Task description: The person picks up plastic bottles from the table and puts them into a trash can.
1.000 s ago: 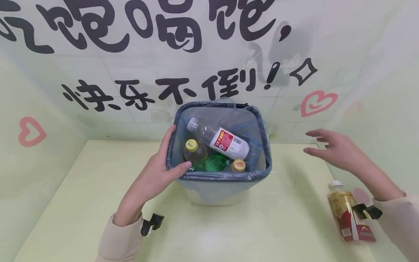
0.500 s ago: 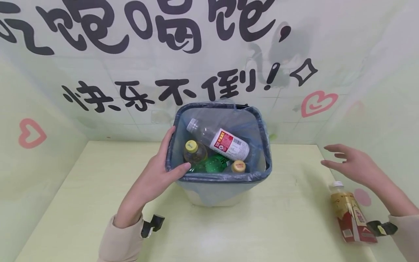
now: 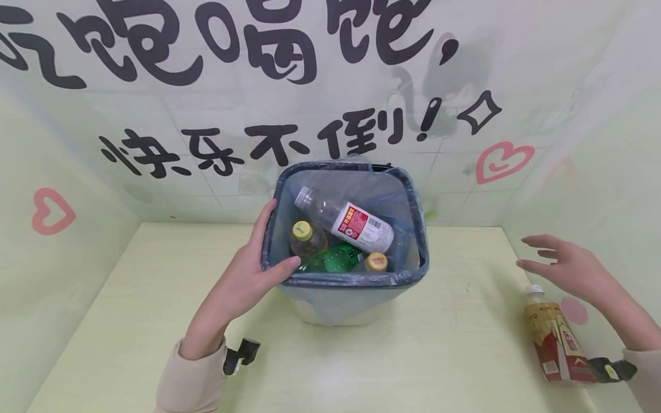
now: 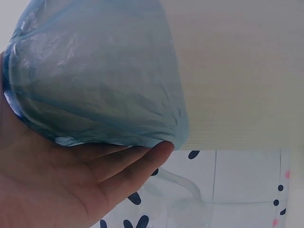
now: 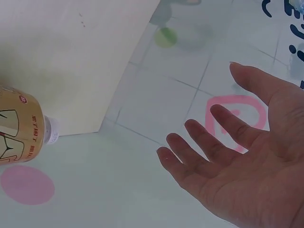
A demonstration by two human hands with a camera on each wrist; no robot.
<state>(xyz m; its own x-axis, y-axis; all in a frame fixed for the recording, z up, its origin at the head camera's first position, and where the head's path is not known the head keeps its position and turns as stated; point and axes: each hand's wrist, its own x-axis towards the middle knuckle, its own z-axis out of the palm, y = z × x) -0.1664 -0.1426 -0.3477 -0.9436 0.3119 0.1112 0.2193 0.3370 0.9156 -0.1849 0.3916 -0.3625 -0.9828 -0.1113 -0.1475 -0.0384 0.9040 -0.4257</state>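
A trash bin [image 3: 335, 307] with a blue plastic liner [image 4: 104, 80] stands on the table near the back wall. At its left side, my left hand [image 3: 242, 281] holds the rim, thumb over the front left corner and fingers along the outside. Inside lie a clear bottle [image 3: 364, 228] with a red and white label, a yellow-capped bottle [image 3: 303, 231], a green bottle [image 3: 341, 258] and one with an orange-tan cap [image 3: 376, 262]. My right hand [image 3: 573, 267] hangs in the air at the right, fingers spread and holding nothing, just above a gold and red drink bottle [image 3: 558, 344].
The pale table [image 3: 413, 355] is enclosed by a back wall [image 3: 232, 103] with large black lettering and by side walls with pink hearts. The drink bottle stands near the table's right edge, close to the right wall [image 3: 609, 195].
My right hand has moved right and a little down, away from the bin and toward the right wall. My left hand and the bin have stayed in place.
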